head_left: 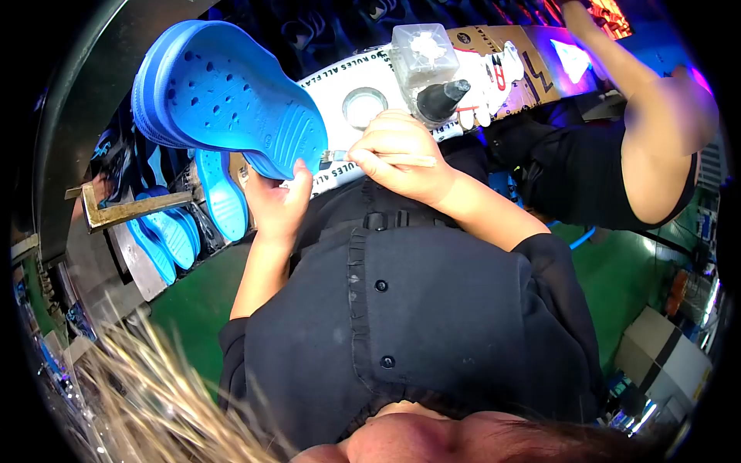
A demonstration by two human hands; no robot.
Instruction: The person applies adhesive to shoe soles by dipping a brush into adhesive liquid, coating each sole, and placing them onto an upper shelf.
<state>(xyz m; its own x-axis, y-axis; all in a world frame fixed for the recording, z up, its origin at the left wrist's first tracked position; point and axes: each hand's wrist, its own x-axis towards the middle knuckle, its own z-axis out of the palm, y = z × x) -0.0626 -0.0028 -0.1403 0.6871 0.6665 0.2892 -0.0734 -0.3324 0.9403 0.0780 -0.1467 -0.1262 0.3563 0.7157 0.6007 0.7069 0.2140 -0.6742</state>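
My left hand [282, 199] grips the heel end of a large blue shoe sole [239, 92], thumb on its edge and fingers underneath. The sole is tilted up, with small holes in its broad end and ridges near my thumb. Closed around a thin brush [413, 160] with a pale handle is my right hand [401, 150]. The brush's metal end points at the sole's heel; its bristles are hard to make out. Between and beyond the hands lies a round metal dish [364, 106] on the white printed work surface [340, 81].
Behind my right hand stand a clear plastic container [424, 54] and a black cone-shaped nozzle [444, 99]. Red-handled snips [495, 71] lie beside them. More blue soles [224, 197] are at the left, near a metal bracket [135, 210]. Another person's arm [641, 116] reaches in at right.
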